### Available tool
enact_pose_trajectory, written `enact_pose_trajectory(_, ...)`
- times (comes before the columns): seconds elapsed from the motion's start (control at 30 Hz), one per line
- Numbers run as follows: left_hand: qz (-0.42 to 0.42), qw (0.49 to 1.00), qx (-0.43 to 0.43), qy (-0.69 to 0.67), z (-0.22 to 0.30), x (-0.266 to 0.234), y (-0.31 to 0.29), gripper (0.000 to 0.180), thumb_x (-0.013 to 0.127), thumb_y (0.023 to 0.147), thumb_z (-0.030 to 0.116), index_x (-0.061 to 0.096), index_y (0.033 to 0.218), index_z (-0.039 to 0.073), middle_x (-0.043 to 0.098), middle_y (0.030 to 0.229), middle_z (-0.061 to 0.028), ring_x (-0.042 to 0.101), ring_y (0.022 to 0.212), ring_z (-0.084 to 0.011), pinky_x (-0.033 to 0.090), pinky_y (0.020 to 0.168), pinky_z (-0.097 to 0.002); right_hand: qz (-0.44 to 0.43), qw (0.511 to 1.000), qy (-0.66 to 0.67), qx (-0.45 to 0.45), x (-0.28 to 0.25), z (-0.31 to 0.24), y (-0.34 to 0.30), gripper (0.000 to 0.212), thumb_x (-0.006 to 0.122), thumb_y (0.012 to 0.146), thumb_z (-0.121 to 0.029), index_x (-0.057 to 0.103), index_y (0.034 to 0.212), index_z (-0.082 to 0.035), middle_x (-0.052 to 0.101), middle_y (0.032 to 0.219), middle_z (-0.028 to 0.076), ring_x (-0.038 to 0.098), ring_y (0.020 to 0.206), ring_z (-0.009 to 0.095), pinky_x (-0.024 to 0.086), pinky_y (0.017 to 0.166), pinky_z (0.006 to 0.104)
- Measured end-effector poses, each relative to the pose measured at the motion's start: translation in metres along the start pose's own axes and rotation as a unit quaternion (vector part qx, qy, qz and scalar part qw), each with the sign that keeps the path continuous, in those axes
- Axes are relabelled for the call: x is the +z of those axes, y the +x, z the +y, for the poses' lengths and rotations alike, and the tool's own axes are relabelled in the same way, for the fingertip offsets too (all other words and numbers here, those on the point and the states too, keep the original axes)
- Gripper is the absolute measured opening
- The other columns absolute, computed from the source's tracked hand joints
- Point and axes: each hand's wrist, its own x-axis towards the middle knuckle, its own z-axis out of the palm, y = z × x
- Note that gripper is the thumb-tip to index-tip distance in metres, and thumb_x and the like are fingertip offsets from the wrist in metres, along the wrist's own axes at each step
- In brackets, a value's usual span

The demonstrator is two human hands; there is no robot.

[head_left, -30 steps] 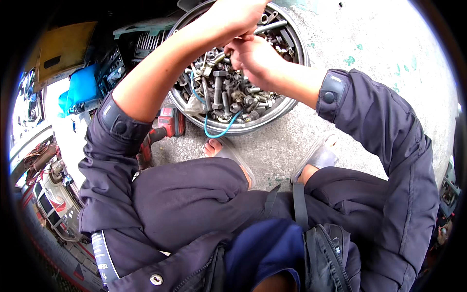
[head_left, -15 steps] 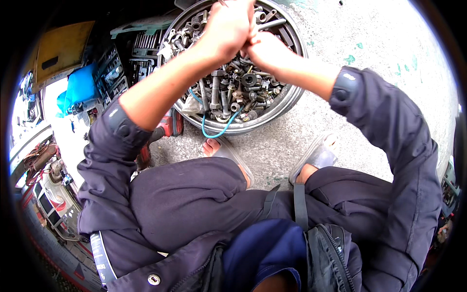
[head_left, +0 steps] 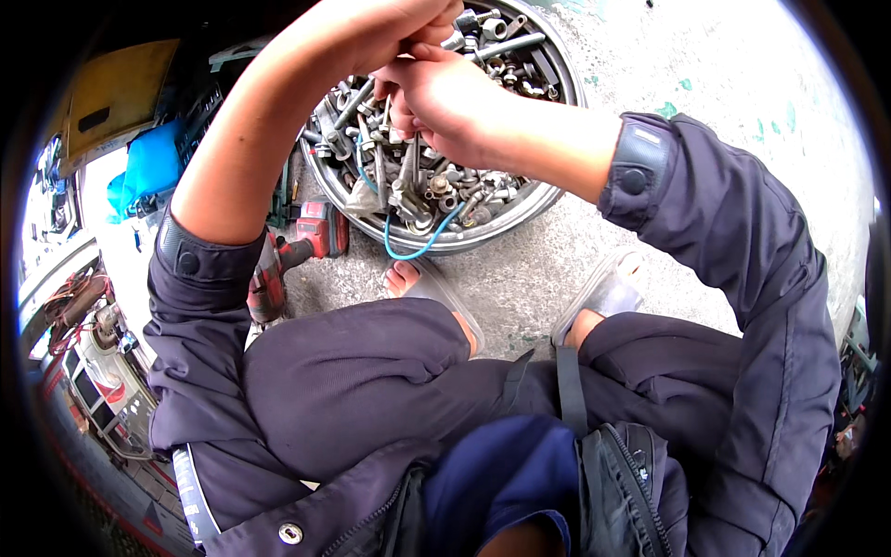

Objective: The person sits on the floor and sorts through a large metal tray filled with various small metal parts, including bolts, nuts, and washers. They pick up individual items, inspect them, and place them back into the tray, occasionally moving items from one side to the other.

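Both my hands are over a round, dark-rimmed metal bin (head_left: 548, 200) heaped with loose bolts, nuts and washers (head_left: 450, 181). Near the top edge of the picture, my left hand (head_left: 418, 23) is closed, its fingers curled against the right hand. My right hand (head_left: 441, 102) lies just below and touches it, fingers bent down toward the bolts. What either hand grips, if anything, is hidden by the fingers. A thin blue cord (head_left: 408, 256) loops over the bin's near rim. Beside it, a small clear plastic bag (head_left: 364, 199) sits among the hardware.
A red and black power tool (head_left: 320, 230) lies on the concrete floor (head_left: 668, 56) left of the bin. Farther left are a blue cloth or bag (head_left: 153, 158) and a yellowish panel (head_left: 116, 102). My sandalled feet (head_left: 603, 288) are close to the bin's near side.
Both hands have shifted left, and the right hand has dropped lower over the bolts. My left forearm has swung left, uncovering more of the power tool and covering the tool cases.
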Motion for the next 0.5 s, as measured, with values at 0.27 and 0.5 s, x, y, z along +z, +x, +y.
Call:
enact_pose_trajectory(0.27, 0.036, 0.976, 0.029, -0.212, 0.018, 0.0, -0.007, 0.047, 0.042, 0.103, 0.032, 0.029, 0.06, 0.018, 0.023, 0.051, 0.0025, 0.021, 0.042, -0.0126, 0.026, 0.042, -0.0316, 0.031, 0.967, -0.243, -0.072, -0.028, -0.037, -0.007, 0.017, 0.055, 0.097, -0.02, 0.06, 0.091, -0.005, 0.06, 0.079, 0.003, 0.047, 0.051, 0.01, 0.039, 0.048, 0.0286)
enact_pose_trajectory(0.5, 0.061, 0.969, 0.079, -0.228, -0.079, 0.027, 0.023, 0.053, 0.046, 0.107, 0.034, 0.034, 0.058, 0.015, 0.03, 0.048, 0.0006, 0.028, 0.038, -0.0147, 0.029, 0.04, -0.0332, 0.03, 0.876, -0.478, -0.058, -0.077, 0.02, -0.005, 0.025, 0.046, 0.095, -0.02, 0.067, 0.097, -0.007, 0.068, 0.09, 0.012, 0.063, 0.089, 0.024, 0.049, 0.082, 0.038)
